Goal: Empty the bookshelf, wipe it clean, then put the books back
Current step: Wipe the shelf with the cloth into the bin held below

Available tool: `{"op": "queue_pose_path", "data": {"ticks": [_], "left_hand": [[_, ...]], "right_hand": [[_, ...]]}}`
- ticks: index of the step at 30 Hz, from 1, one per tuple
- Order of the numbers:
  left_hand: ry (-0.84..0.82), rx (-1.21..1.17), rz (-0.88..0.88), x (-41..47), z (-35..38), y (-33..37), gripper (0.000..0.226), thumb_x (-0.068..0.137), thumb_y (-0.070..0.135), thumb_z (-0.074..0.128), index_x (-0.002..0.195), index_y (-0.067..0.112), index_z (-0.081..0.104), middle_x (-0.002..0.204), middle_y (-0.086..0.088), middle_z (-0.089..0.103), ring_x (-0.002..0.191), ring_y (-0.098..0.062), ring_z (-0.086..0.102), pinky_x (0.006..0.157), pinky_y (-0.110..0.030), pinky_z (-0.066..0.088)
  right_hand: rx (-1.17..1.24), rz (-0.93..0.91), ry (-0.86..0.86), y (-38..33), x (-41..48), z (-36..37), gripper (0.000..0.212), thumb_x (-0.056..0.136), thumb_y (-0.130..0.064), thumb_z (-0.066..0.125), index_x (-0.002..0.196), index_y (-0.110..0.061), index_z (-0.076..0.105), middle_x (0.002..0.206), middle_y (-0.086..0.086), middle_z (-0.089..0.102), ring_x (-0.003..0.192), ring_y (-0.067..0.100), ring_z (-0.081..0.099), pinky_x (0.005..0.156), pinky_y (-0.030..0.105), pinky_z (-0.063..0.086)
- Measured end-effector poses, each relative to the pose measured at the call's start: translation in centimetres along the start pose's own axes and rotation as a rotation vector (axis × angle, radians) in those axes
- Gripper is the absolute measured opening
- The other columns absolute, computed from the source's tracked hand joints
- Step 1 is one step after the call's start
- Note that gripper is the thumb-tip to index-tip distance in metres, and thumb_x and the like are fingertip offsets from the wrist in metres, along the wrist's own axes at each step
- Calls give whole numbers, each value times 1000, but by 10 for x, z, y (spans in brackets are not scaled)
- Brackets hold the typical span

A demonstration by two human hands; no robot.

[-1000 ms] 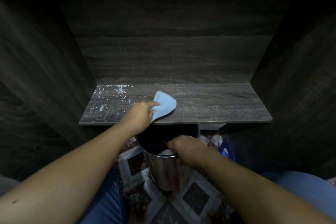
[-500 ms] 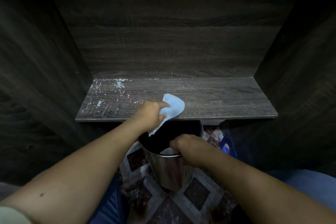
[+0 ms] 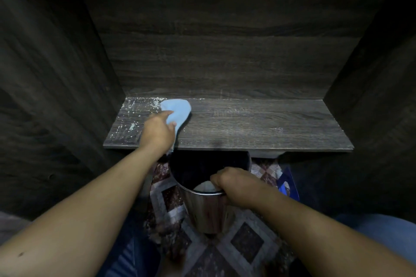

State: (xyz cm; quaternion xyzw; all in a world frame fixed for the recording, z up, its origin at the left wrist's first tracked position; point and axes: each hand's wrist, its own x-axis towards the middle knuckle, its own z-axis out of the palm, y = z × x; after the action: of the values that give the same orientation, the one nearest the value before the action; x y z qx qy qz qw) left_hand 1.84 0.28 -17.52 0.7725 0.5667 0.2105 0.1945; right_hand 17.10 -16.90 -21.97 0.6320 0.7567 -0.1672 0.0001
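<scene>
The dark wooden shelf board holds no books and carries white dust specks at its left end. My left hand grips a light blue cloth that lies on the board near the back left, beside the dust. My right hand grips the rim of a shiny metal bin, held just below the shelf's front edge. Something pale lies inside the bin.
Dark wooden side walls and a back panel enclose the shelf. A patterned tiled floor lies below. A blue object sits on the floor to the right of the bin. My knees in blue trousers show at the bottom.
My left hand has moved the cloth from the shelf's front edge above the bin back and left toward the dusty patch. My right hand keeps holding the bin.
</scene>
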Motion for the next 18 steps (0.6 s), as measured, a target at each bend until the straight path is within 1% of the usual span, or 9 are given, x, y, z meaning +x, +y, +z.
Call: {"op": "queue_pose_path", "data": {"ticks": [1,3,7,10,14,18], "left_hand": [[5,10,-40,2,1,-5,40,95,21,56,135,19,55,134,-21,49,121,-36,49,101,-37,40],[-8,39,-79,4,4,-15,40,95,21,55,135,20,55,135,-22,48,120,-36,50,101,-38,41],[-59,110,-59,3,9,-22,39,95,26,55,134,22,56,131,-22,52,115,-37,54,98,-40,45],[-80,142,-44,4,11,-20,40,95,29,55,135,25,55,129,-19,56,116,-38,54,98,-42,46],[-112,125,47,1,14,-8,40,95,26,56,135,22,56,132,-15,57,118,-33,54,96,-34,43],[-188,91,144,-1,23,5,40,94,25,58,134,22,56,135,-16,54,122,-32,52,99,-30,39]], "right_hand": [[-2,0,2,0,1,1,16,85,-16,62,101,-12,60,107,10,62,100,30,59,80,40,51],[-4,-11,7,-1,4,2,16,85,-14,61,101,-11,60,106,10,62,99,30,59,81,40,51],[6,-26,7,-2,8,4,13,84,-16,63,95,-11,59,103,11,61,96,30,59,79,40,51],[0,-27,10,-2,8,7,10,85,-16,62,93,-13,58,102,9,61,96,29,59,77,39,51],[-18,-28,5,0,3,8,6,86,-14,60,89,-15,55,99,8,61,94,28,58,75,39,50],[-22,-13,-9,1,-1,8,10,84,-15,61,93,-13,58,101,9,61,97,30,58,76,40,50]]}}
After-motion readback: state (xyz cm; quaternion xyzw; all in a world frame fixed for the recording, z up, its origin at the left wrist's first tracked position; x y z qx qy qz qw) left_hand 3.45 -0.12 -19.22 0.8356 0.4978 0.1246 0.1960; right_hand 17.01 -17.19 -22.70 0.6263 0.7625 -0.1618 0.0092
